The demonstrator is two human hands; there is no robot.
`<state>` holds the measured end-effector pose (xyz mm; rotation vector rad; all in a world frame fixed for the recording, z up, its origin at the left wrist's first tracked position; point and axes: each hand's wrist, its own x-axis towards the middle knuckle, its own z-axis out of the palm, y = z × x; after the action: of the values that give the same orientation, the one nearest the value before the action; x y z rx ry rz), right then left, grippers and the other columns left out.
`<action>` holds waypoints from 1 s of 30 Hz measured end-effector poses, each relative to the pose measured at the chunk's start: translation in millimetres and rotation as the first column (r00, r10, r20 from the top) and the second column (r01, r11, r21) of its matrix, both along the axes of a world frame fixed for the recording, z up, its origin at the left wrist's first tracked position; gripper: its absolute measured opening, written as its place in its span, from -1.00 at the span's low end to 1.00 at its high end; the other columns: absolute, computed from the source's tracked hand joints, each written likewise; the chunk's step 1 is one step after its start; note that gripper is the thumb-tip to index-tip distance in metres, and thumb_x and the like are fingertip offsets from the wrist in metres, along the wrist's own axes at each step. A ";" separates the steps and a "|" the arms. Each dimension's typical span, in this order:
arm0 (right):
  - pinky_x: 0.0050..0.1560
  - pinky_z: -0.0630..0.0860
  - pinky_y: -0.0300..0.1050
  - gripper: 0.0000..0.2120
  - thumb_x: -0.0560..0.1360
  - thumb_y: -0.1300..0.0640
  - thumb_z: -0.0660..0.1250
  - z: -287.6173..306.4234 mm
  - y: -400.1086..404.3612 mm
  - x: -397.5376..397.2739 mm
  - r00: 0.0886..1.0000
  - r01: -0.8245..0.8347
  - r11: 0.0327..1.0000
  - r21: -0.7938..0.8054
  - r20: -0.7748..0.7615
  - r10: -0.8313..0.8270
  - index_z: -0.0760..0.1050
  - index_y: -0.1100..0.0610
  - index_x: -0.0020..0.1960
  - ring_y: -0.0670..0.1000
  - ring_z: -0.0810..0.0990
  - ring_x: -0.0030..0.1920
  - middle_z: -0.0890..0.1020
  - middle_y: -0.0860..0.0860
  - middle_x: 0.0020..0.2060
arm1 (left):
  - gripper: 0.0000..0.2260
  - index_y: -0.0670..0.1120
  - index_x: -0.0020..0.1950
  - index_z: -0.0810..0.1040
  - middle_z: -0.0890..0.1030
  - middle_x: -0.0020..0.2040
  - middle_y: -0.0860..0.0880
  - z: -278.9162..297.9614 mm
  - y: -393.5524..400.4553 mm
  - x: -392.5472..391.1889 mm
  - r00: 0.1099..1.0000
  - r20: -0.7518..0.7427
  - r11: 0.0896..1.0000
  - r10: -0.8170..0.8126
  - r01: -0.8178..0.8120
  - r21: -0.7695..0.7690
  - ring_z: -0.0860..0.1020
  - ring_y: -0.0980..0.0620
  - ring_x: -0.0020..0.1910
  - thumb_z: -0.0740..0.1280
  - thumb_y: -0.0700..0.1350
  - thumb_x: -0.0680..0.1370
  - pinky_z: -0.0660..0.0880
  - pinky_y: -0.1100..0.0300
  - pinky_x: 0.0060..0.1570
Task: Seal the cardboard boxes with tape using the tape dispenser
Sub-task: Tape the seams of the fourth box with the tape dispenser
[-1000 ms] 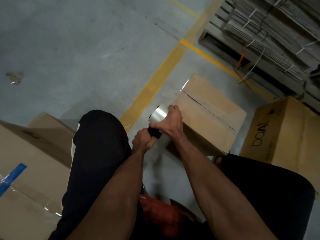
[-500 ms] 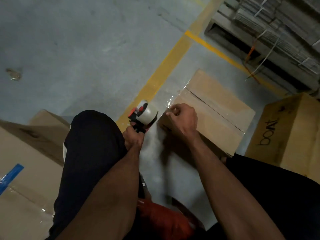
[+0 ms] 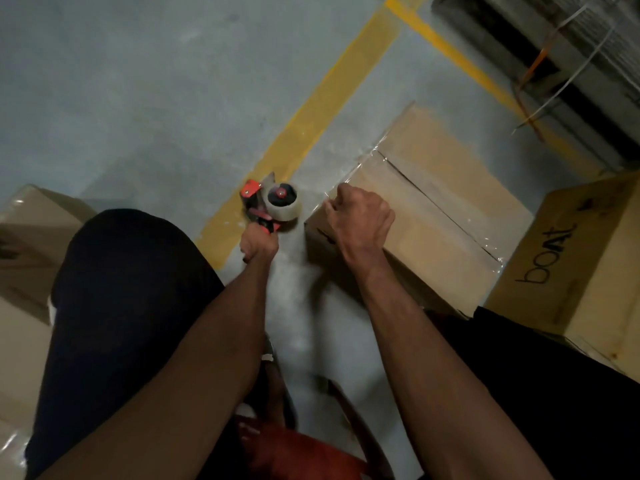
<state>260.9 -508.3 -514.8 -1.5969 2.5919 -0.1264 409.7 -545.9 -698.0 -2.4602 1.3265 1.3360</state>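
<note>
A closed cardboard box (image 3: 443, 188) lies on the floor ahead of me, with clear tape along its centre seam and over its near corner. My right hand (image 3: 360, 220) rests on that near corner with its fingers curled, pressing the tape end down. My left hand (image 3: 259, 245) grips the handle of a red and black tape dispenser (image 3: 273, 202) with a clear roll. The dispenser is held upright just left of the box, apart from it.
A cardboard box marked "boat" (image 3: 581, 268) stands at the right, and more boxes (image 3: 27, 258) at the left. A yellow floor line (image 3: 311, 126) runs past the dispenser. Strapped flat cardboard (image 3: 568, 57) is stacked at the top right. My dark-trousered knees flank the hands.
The left hand pulled the dispenser off the box corner and moved it left. The right hand let go of the roll and settled on the box's near corner over the tape.
</note>
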 end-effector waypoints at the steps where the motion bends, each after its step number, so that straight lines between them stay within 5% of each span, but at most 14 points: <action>1: -0.21 0.29 -0.08 -0.81 0.42 -0.04 0.50 -3.2 -0.3 1.2 1.000 -0.003 0.999 -0.046 -0.011 0.002 0.64 0.05 -0.08 0.23 0.65 -0.13 0.69 0.07 -0.18 | -0.71 -0.17 0.22 0.61 0.62 0.22 -0.24 -5.7 -4.6 -2.3 1.000 -0.009 0.999 -0.025 0.025 -0.025 0.56 -0.29 0.24 0.38 -0.05 0.57 0.51 -0.08 0.16; 7: -0.43 0.32 -0.19 -0.67 0.22 -0.08 0.63 -24.2 8.2 -1.4 0.995 -0.026 0.991 -0.130 -0.104 0.013 0.54 0.06 -0.27 0.16 0.58 -0.35 0.61 -0.01 -0.42 | -0.67 -0.23 0.30 0.51 0.61 0.17 -0.31 -23.9 -13.1 -8.4 0.969 -0.087 0.966 -0.231 0.217 -0.144 0.54 -0.37 0.17 0.32 -0.27 0.53 0.43 -0.09 0.17; 12: -0.39 0.29 -0.20 -0.65 0.21 -0.05 0.67 -26.8 8.9 2.7 0.998 -0.023 0.992 -0.121 -0.060 0.016 0.54 0.06 -0.27 0.15 0.59 -0.33 0.62 -0.01 -0.39 | -0.60 -0.24 0.36 0.45 0.57 0.23 -0.33 5.1 -2.2 -16.1 0.995 -0.103 0.995 -0.009 -0.002 -0.099 0.53 -0.35 0.22 0.31 -0.23 0.52 0.45 -0.06 0.21; 17: -0.41 0.39 -0.17 -0.69 0.24 0.01 0.66 -14.0 11.9 8.0 0.999 -0.030 0.993 -0.117 -0.031 0.026 0.55 0.06 -0.23 0.15 0.60 -0.29 0.62 0.01 -0.36 | -0.76 -0.13 0.04 0.67 0.70 0.03 -0.14 42.8 17.7 -43.0 0.875 -0.441 0.972 0.200 -0.232 -0.020 0.63 -0.18 0.08 0.34 -0.12 0.43 0.50 0.13 0.07; 21: -0.20 0.39 -0.05 -0.87 0.49 0.01 0.42 1.0 20.7 1.9 0.979 0.034 0.997 -0.076 0.203 -0.018 0.55 0.07 -0.08 0.16 0.57 -0.02 0.63 0.07 -0.20 | -0.81 -0.11 -0.20 0.67 0.67 -0.21 -0.06 82.9 24.1 -74.4 0.680 -0.681 0.947 0.271 -0.314 0.064 0.60 -0.03 -0.18 0.32 -0.05 0.34 0.56 0.01 -0.10; 25: -0.04 0.55 0.00 -0.82 0.49 0.06 0.30 20.3 32.8 -22.9 0.910 0.002 1.000 -0.024 0.414 0.008 0.63 0.01 0.04 0.15 0.60 0.00 0.66 0.08 -0.09 | -0.87 -0.20 -0.24 0.65 0.66 -0.22 -0.20 136.7 28.4 -88.9 0.616 -0.727 0.928 0.302 -0.365 0.076 0.60 -0.10 -0.19 0.33 -0.19 0.38 0.48 0.02 -0.20; 30: -0.01 0.55 -0.07 -0.77 0.43 0.05 0.26 39.7 27.5 -62.9 0.881 -0.035 0.999 0.022 0.473 0.020 0.63 0.01 0.01 0.08 0.63 0.02 0.70 -0.03 -0.04 | -0.74 -0.18 -0.18 0.64 0.69 -0.22 -0.15 144.4 30.7 -101.1 0.709 -0.630 0.924 0.316 -0.381 0.034 0.68 -0.19 -0.14 0.38 0.01 0.35 0.61 -0.01 -0.12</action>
<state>198.0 -480.8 -475.1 -1.3779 2.1809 -0.4176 308.6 -515.2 -553.5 -2.5145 1.0250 2.4101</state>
